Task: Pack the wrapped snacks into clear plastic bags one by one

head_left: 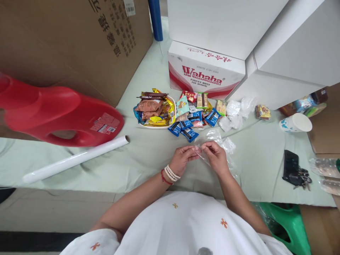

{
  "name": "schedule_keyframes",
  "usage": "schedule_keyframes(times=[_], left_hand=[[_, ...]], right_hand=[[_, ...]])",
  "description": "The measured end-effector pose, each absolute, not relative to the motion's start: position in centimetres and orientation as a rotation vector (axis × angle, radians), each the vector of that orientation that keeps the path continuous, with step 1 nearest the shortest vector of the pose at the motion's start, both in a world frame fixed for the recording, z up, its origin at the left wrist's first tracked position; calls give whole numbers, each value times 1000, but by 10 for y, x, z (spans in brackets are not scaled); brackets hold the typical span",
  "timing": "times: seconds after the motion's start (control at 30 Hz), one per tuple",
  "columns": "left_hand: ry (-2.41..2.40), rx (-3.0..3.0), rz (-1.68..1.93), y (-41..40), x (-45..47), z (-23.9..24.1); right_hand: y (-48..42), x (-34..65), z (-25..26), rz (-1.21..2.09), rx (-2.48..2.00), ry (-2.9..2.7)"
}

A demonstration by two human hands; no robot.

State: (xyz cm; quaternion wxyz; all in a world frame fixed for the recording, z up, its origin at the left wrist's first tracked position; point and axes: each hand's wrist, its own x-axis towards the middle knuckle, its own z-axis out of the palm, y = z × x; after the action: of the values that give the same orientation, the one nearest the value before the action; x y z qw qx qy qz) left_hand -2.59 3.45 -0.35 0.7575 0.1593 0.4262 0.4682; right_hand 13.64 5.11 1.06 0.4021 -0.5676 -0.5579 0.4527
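Note:
My left hand (183, 158) and my right hand (215, 156) meet near the table's front edge, both with fingers pinched. Between them is a small piece of clear plastic film (198, 150), gripped from both sides; its exact kind is too small to tell. More crumpled clear plastic (227, 145) lies beside and beyond my right hand. Just past my fingers sit several blue snack packets (189, 134), in a loose pile with other wrapped snacks (202, 101). Left of that pile stands a white-rimmed basket (156, 126) filled with brown and yellow packets.
A big red jug (61, 109) and a white film roll (77, 159) lie at left. Behind stand a Wahaha carton (207, 71) and a brown box (66, 42). On the right are a paper cup (294, 124), a black phone (290, 164) with keys (302, 177), and bottles (325, 167).

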Motion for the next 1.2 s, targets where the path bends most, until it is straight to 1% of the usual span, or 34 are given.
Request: schedule_keyframes(times=[0.1, 0.27, 0.4, 0.67, 0.77, 0.9, 0.97, 1.2], left_hand=[[946, 357, 1024, 34, -29, -4], [919, 400, 1024, 31, -25, -4], [941, 417, 1010, 31, -20, -3], [978, 356, 1006, 33, -22, -2], [985, 339, 1030, 35, -24, -1], [1027, 319, 1026, 36, -24, -2], [1036, 296, 1021, 36, -23, -2], [966, 285, 1033, 34, -24, 1]], right_hand=[[49, 141, 11, 1132, -1472, -1389], [44, 132, 17, 1094, -1391, -1520], [43, 126, 14, 1050, -1363, -1505], [45, 138, 7, 1139, -1457, -1368], [42, 139, 15, 1024, -1438, -1548], [33, 139, 18, 752, -1401, -1942], [30, 139, 14, 712, -1428, -1998], [29, 143, 8, 996, -1474, -1710]])
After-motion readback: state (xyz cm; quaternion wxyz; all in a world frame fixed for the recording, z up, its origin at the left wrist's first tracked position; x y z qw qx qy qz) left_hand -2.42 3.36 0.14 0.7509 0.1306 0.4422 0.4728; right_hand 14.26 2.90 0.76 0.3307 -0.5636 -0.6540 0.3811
